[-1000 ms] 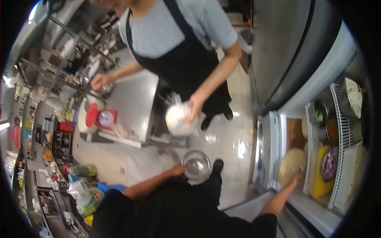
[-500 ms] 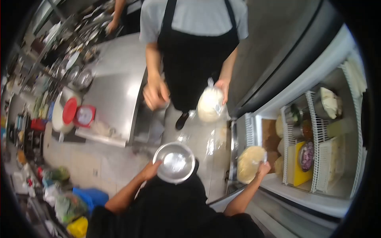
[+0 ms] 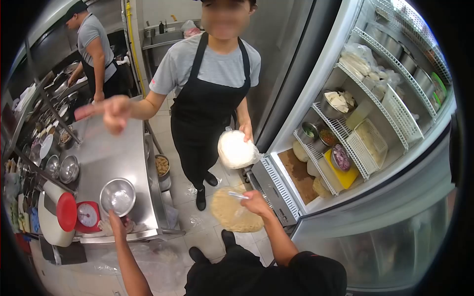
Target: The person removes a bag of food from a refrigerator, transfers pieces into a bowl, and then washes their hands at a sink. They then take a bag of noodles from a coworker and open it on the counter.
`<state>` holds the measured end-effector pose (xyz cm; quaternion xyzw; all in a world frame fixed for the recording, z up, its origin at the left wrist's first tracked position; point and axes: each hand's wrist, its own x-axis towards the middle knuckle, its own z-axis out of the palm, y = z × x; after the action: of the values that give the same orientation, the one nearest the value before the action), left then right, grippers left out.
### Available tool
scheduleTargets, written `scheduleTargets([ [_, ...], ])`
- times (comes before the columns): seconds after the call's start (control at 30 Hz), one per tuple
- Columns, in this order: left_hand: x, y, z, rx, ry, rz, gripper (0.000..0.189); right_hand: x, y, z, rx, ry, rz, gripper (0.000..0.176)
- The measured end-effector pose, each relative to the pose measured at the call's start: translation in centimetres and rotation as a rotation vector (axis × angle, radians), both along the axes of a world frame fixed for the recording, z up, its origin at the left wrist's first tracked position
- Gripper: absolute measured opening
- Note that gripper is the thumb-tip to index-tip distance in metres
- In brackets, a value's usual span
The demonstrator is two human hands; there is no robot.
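Note:
My left hand [image 3: 117,223] grips the lower rim of a shiny metal bowl [image 3: 118,198], over the edge of the steel table [image 3: 118,148]. Nothing shows inside the bowl. In my right hand [image 3: 256,203] is the gathered neck of a plastic bag [image 3: 236,213] filled with something pale tan, perhaps dough; it hangs above the floor. Facing me, a co-worker in a black apron holds a clear bag of white stuff [image 3: 238,149] in one hand. The co-worker's other hand [image 3: 117,111] is raised over the table, a finger stretched out, smeared by motion.
To the right stands an open fridge with wire shelves [image 3: 340,130], metal pots, baskets and a bowl of chopped purple onion [image 3: 340,157]. A red kitchen scale [image 3: 88,217] and more metal bowls [image 3: 69,168] line the table's left side. Another person [image 3: 98,54] works at the back.
My left hand has carried the bowl leftward to the table. My right hand has brought the tan bag away from the fridge. The co-worker's free hand has risen and points left.

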<state>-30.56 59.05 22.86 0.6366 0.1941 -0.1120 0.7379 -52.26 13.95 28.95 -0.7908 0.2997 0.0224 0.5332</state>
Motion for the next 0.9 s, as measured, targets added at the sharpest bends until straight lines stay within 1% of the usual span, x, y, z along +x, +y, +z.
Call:
scheduleTargets([
  [0.07,2.3,1.8,-0.6,-0.04,0.074,0.073,0.046,1.7,3.5,2.3,0.037,-0.039,0.078,0.016],
  [0.1,3.4,2.7,-0.8,-0.06,0.109,0.112,0.046,2.8,5.0,2.9,0.066,-0.074,0.106,0.015],
  [0.13,4.3,3.4,-1.0,-0.06,0.07,0.131,0.046,3.8,6.8,3.0,0.107,-0.125,0.128,0.014],
  [0.17,5.8,4.4,-1.6,-0.106,0.118,0.122,0.043,4.8,8.4,3.0,0.145,-0.185,0.137,0.013],
  [0.2,6.9,5.3,-2.9,-0.12,0.037,0.1,0.045,6.0,9.8,3.0,0.183,-0.249,0.136,0.012],
  [0.27,9.1,6.5,-5.2,-0.32,-0.126,0.065,0.05,8.2,12.8,4.1,0.245,-0.36,0.135,0.01],
  [0.3,9.5,7.0,-5.2,-0.338,-0.123,0.053,0.053,9.4,14.6,5.6,0.266,-0.419,0.152,0.008],
  [0.4,7.1,6.4,-1.0,-0.231,-0.004,0.038,0.065,13.6,18.4,6.3,0.412,-0.508,0.247,0.007],
  [0.43,5.5,6.3,0.6,-0.18,0.027,0.034,0.069,14.9,20.1,6.6,0.468,-0.5,0.262,0.007],
  [0.47,4.2,6.2,1.9,-0.143,0.017,0.024,0.074,16.2,21.7,6.8,0.477,-0.431,0.242,0.01],
  [0.5,2.9,6.1,3.4,-0.085,-0.016,-0.007,0.069,17.2,23.8,7.3,0.535,-0.453,0.223,0.012],
  [0.53,1.8,6.6,4.0,-0.08,-0.008,0.017,0.069,18.3,25.3,7.2,0.478,-0.444,0.238,0.011],
  [0.57,0.6,7.0,4.2,-0.038,-0.066,-0.051,0.062,19.6,26.6,7.1,0.417,-0.438,0.249,0.011],
  [0.6,-0.4,7.3,4.1,0.004,-0.121,-0.124,0.056,20.8,27.6,6.8,0.422,-0.427,0.26,0.011],
  [0.63,-1.4,7.6,3.9,0.006,-0.114,-0.111,0.056,22.2,28.5,6.1,0.364,-0.421,0.32,0.013],
  [0.67,-2.4,8.0,4.1,0.061,-0.149,-0.128,0.052,23.4,29.3,5.9,0.307,-0.42,0.381,0.016],
  [0.7,-2.9,8.3,3.9,0.115,-0.179,-0.152,0.048,24.6,30.1,5.5,0.314,-0.414,0.389,0.016],
  [0.73,-3.1,8.7,3.6,0.117,-0.174,-0.144,0.048,25.8,30.8,5.0,0.316,-0.407,0.415,0.015],
  [0.77,-3.0,9.0,3.2,0.154,-0.25,-0.122,0.045,26.7,31.5,5.0,0.318,-0.404,0.439,0.015],
  [0.8,-2.9,9.1,2.8,0.192,-0.324,-0.104,0.043,27.3,31.8,5.0,0.179,-0.363,0.49,0.014],
  [0.83,-2.8,8.9,3.2,0.228,-0.4,-0.088,0.041,27.6,32.1,4.9,0.179,-0.361,0.49,0.014],
  [0.9,-2.0,8.6,4.2,0.248,-0.41,-0.088,0.04,28.1,32.5,4.6,0.149,-0.453,0.573,0.013],
])
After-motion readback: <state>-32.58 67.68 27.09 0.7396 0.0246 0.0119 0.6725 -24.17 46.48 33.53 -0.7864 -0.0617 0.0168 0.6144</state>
